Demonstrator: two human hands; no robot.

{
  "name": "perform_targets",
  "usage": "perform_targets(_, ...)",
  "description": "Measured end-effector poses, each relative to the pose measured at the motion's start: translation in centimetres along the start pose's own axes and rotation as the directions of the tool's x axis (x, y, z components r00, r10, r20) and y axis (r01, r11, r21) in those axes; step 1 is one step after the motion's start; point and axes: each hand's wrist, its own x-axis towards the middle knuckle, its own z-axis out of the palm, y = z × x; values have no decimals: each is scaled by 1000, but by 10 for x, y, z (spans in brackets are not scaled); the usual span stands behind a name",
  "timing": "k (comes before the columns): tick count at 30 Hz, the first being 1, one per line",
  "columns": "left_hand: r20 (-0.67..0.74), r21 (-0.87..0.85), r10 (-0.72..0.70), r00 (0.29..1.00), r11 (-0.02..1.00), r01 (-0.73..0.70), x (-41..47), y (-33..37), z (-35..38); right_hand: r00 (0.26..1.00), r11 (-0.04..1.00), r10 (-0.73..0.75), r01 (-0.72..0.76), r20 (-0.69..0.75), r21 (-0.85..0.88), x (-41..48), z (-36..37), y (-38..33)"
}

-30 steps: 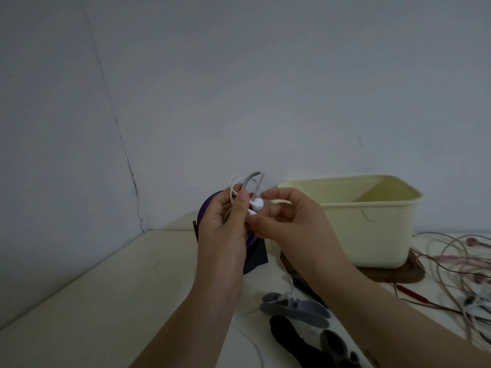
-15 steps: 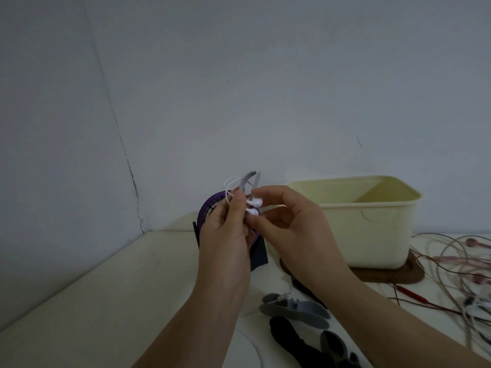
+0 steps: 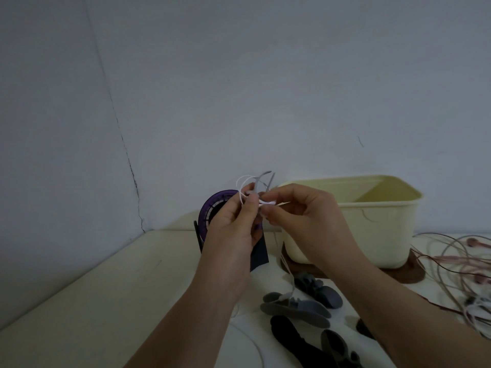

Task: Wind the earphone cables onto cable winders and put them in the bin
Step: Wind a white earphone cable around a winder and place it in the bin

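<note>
Both hands are meeting in the air just left of the bin (image 3: 372,229), level with its rim. The right hand (image 3: 303,216) is pinching a white earbud (image 3: 267,202) between thumb and forefinger, and its other fingers are curling loosely behind. The left hand (image 3: 233,232) is closing thumb and fingers round a grey cable winder (image 3: 261,179), whose two prongs are sticking up above the knuckles. It is also gripping the white earphone cable (image 3: 243,183), which is looping out over the fingers. More of that cable is hanging down from the hands and trailing across the table (image 3: 106,301) in front of the bin's left end. How many turns are lying on the winder I cannot tell, since the hands are hiding it.

Behind the left hand, left of the bin, a purple reel (image 3: 212,205) is standing on a dark stand (image 3: 259,257). In front of the bin, spare winders (image 3: 297,309) are lying in a loose group, some grey and some black. Under the bin a brown wooden board (image 3: 410,270) is showing. To the right of the bin, pink earphone cables (image 3: 457,257) are lying tangled on the table. The bin itself is standing open-topped against the wall.
</note>
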Motion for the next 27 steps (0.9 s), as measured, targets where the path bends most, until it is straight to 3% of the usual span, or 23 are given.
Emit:
perform_targets(7, 45, 290, 83, 996, 953, -93, 6, 5, -16, 1000, 997, -6, 4, -17, -83, 1, -1, 3)
perform_targets(20, -10, 209, 79, 997, 975, -75, 6, 7, -18, 996, 995, -77, 74, -45, -62, -4, 11, 2)
perform_targets(25, 35, 164, 36, 999, 986, -41, 7, 12, -21, 999, 1000, -26, 26, 25, 1, -4, 3, -5)
perform_targets(27, 77, 200, 12, 997, 979, -27, 9, 16, -24, 999, 999, -32, 31, -36, -10, 0, -6, -12)
